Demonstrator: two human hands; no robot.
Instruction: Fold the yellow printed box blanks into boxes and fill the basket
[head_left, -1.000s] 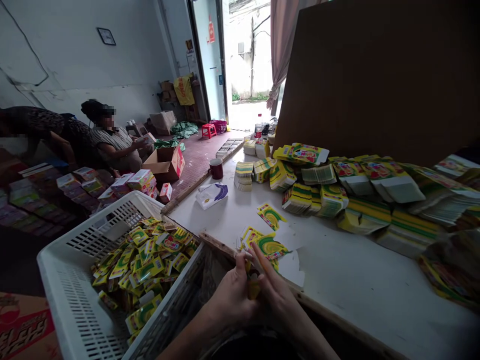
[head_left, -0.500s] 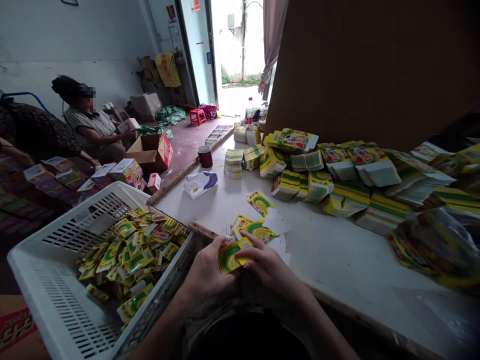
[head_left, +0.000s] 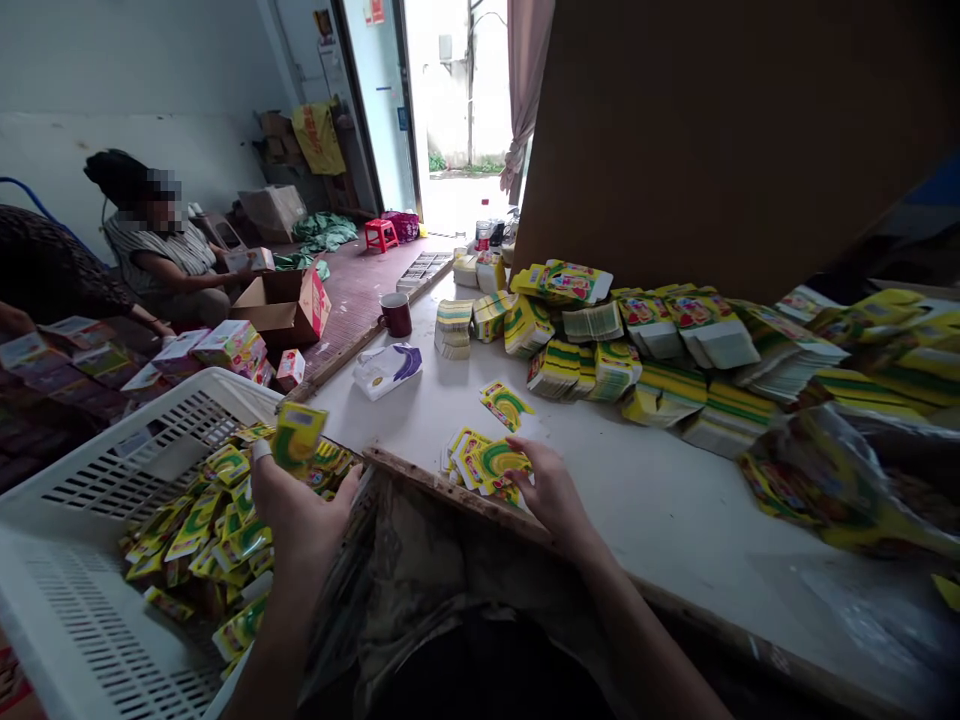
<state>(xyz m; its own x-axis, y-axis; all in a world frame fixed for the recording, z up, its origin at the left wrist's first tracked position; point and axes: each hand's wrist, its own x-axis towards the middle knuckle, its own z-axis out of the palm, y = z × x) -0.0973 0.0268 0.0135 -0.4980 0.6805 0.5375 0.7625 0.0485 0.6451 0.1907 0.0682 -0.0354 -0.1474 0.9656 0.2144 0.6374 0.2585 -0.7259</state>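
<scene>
The left hand (head_left: 304,520), thumb and finger spread wide, hangs over a white basket (head_left: 90,600) of yellow cartons (head_left: 210,520), one loose carton (head_left: 300,435) at its fingertips. The right hand (head_left: 553,490), fingers parted, is at the flat-carton pile (head_left: 480,462) on the desk (head_left: 637,530), whether pinching one I cannot tell; beyond it lie carton stacks (head_left: 585,370).

The yellow cartons (head_left: 491,460) bear green swirls; the basket (head_left: 90,545) is white.

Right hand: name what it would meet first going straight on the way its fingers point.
The small pile of yellow cartons on the white table, directly ahead of the right hand; they may be touching, but depth is unclear.
</scene>
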